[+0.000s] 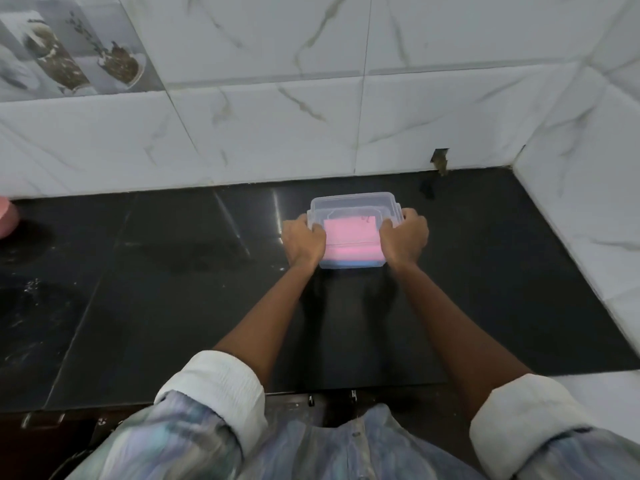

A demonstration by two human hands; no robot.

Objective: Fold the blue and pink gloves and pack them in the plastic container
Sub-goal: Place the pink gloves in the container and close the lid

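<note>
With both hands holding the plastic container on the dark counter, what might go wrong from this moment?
1. The left hand and right hand grip the plastic container only at its sides; on the glossy counter it may slide.
2. The folded pink glove lies on top of the blue glove; a tilt could shift or unfold them.
3. Whether a lid is closed is unclear, so the gloves might fall out if it is lifted.

Both arms reach straight out from rolled white cuffs, bare from the elbow down. The left hand (304, 242) and the right hand (403, 239) sit level at the far end, knuckles up, fingers curled inward toward each other, each gripping one side.
</note>
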